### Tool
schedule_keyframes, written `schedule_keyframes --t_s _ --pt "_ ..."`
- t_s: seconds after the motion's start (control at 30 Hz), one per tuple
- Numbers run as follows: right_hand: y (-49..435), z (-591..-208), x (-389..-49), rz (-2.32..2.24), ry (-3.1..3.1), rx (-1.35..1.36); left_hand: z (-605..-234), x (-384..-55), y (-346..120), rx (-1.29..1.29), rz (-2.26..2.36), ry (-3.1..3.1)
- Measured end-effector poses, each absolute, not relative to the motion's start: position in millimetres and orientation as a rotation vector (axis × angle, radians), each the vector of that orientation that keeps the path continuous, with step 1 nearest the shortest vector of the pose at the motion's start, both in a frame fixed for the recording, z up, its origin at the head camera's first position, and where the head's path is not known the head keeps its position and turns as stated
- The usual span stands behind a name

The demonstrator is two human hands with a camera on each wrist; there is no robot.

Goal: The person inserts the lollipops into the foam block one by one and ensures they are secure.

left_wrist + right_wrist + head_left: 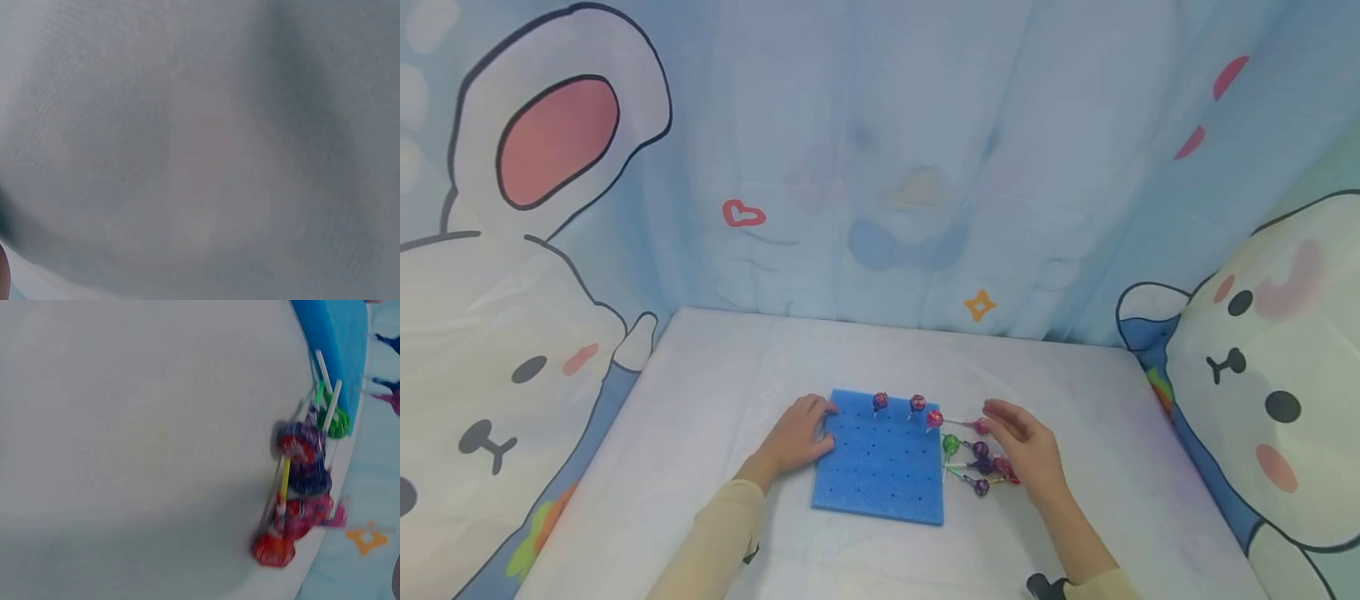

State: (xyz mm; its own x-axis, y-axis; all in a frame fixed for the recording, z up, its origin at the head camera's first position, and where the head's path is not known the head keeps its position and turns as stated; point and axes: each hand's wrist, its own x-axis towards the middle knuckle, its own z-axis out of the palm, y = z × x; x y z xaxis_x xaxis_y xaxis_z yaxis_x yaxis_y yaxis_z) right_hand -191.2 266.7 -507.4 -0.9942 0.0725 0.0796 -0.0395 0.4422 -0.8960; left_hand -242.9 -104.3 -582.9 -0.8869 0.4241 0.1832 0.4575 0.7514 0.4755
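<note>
A blue foam board with rows of small holes lies on the table. Three wrapped lollipops stand along its far side: one lollipop left, another beside it, and a pink-red one near the right corner. My left hand rests at the board's left edge, thumb and fingers spread around the corner. Right of the board, my right hand pinches a pink lollipop by its head, stick pointing left; fingertips are partly hidden. In the left wrist view, only blurred pale cloth fills most of the picture.
Below the right hand lies a loose pile of lollipops: a green one, a purple one and a red one among several. White cloth covers the table. A printed curtain hangs behind it.
</note>
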Motion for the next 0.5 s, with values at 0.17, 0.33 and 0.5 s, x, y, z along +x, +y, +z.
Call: schedule_keyframes --t_s 0.17,0.33,0.5 --pt "291 -506 -179 1.494 -2.53 -0.184 -583 -242 -106 -0.762 -0.797 -2.864" --pt "312 -518 -173 1.338 -2.64 -0.289 -585 -242 -109 -0.796 -0.775 -2.861" --pt "326 -533 -170 1.264 -2.813 -0.289 -587 -242 -110 -0.819 -0.759 -2.868"
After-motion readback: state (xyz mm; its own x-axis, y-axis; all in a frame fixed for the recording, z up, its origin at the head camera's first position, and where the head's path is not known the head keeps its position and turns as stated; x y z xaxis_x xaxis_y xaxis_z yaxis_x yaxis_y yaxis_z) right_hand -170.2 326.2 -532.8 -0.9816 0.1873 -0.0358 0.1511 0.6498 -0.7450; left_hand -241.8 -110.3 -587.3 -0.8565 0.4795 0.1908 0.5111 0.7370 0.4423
